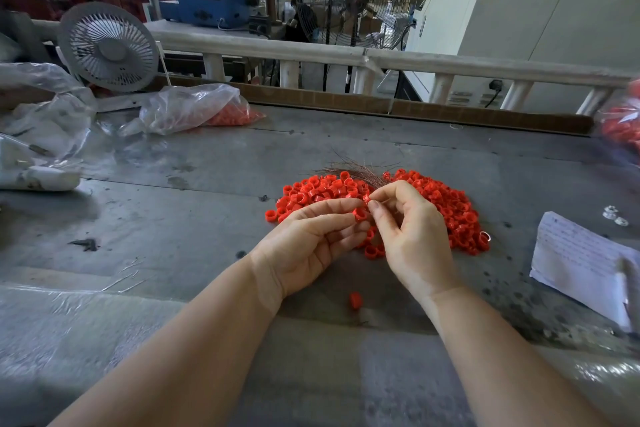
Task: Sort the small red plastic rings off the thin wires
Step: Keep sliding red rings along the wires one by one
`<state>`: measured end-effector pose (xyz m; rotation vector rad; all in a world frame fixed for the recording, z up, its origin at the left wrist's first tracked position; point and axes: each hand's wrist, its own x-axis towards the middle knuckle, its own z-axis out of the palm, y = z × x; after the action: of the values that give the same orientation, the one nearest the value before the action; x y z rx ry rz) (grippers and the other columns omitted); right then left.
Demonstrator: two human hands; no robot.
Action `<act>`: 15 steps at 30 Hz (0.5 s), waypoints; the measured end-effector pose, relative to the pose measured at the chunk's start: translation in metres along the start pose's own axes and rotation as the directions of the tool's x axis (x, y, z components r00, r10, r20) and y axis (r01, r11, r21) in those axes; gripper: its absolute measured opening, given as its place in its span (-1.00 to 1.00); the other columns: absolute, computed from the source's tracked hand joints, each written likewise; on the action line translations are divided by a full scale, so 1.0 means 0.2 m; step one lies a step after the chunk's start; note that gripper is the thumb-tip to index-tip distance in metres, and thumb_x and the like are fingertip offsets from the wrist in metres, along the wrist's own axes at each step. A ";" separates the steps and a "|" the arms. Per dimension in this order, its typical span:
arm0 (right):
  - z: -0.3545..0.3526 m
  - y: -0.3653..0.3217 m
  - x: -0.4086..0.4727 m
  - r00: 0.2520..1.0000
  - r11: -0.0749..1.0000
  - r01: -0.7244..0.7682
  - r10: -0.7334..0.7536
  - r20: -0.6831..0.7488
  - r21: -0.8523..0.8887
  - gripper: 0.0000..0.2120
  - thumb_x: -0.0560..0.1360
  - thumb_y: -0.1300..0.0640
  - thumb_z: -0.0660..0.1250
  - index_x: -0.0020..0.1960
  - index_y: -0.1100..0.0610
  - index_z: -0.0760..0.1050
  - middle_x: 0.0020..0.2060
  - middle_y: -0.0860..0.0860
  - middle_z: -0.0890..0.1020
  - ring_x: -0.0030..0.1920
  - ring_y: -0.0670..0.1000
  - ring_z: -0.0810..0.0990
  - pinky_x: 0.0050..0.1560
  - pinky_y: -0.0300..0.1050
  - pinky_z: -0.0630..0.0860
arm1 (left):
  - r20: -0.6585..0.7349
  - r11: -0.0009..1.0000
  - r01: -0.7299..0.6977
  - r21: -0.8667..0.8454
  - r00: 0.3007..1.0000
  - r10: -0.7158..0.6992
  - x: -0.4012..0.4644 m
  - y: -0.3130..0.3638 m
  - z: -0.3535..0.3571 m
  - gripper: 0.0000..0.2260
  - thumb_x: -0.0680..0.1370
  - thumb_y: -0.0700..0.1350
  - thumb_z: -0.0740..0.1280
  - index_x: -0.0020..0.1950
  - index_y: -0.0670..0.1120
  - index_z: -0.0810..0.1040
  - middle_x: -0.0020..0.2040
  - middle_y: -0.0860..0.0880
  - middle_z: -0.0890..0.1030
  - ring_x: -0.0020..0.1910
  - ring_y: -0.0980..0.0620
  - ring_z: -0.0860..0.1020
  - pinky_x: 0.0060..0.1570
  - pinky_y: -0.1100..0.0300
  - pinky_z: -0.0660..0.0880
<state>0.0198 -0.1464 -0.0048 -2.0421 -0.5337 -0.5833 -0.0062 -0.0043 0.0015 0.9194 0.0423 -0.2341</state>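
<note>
- Between your hands: left hand (pixel 311 243) pinches a red ring (pixel 360 214), right hand (pixel 408 232) pinches another ring (pixel 366 198).
- Just behind them, the ring pile (pixel 446 204) and thin wires (pixel 360 170) sit on the desk (pixel 173 218).

The hands hide the near middle of the pile of red rings (pixel 446 204) – whether the right hand (pixel 412 236) pinches a wire is too small to tell. The sheet of paper (pixel 581 263) bears unreadable writing, and the bag of red parts (pixel 620 125) far right is blurred – cut by the edge
</note>
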 end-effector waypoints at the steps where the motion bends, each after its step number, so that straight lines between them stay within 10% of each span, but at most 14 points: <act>1: 0.00 0.00 0.00 1.000 1.000 -0.009 0.009 0.001 0.006 -0.90 0.51 0.23 0.31 -0.14 0.05 0.49 -0.33 -0.14 0.58 -0.26 -0.14 0.57 -0.20 -0.20 0.52 | -0.001 1.000 0.000 0.004 1.000 0.000 0.00 0.00 0.00 -0.81 0.49 -0.39 0.22 -0.08 -0.21 0.60 -0.28 -0.15 0.66 -0.29 0.02 0.66 -0.31 0.25 0.59; 15: 0.00 0.01 0.01 0.994 0.989 -0.112 0.111 0.022 0.099 -0.88 0.50 0.22 0.33 -0.17 0.03 0.49 -0.39 -0.11 0.58 -0.41 -0.16 0.54 -0.37 -0.31 0.46 | 0.003 1.000 -0.015 -0.001 1.000 0.015 0.00 -0.01 -0.01 -0.83 0.45 -0.37 0.25 -0.08 -0.21 0.60 -0.26 -0.14 0.65 -0.28 0.01 0.65 -0.26 0.23 0.60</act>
<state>0.0220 -0.1479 -0.0049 -1.9688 -0.4462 -0.4643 -0.0062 -0.0043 -0.0001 0.9178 0.0325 -0.2214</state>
